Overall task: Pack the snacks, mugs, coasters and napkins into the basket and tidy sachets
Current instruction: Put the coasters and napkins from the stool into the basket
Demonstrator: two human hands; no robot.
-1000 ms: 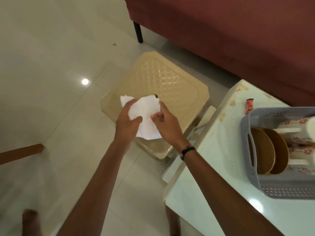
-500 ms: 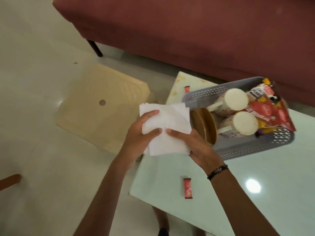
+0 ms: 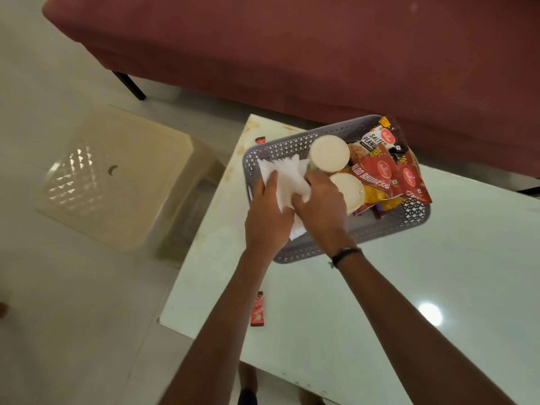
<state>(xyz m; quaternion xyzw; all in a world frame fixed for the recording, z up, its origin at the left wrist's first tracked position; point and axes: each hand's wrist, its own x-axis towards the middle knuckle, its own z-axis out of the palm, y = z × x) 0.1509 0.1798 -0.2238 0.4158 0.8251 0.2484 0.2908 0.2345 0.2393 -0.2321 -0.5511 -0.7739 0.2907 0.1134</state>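
While both hands, the left hand point(image 3: 267, 220) and right hand point(image 3: 320, 211), gripped the napkins point(image 3: 285, 182) over the left end of the basket point(image 3: 388, 226) beside the mugs point(image 3: 329, 153), the packing step seemed nearly done, needing only a release before gathering the sachet point(image 3: 257, 308) on the table point(image 3: 409, 302).

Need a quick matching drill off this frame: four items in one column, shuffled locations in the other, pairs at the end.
Things:
1. white paper napkins
2. red sachet with dark ends
3. red snack packets
4. beige plastic stool

Places:
A. on the floor, left of the table
B. right end of the grey perforated plastic basket
C. flat on the white glossy table, near its front edge
D. under both hands, left hand and right hand, at the basket's left end

Pairs: 1-D, 2-C, 3-B, 4-A
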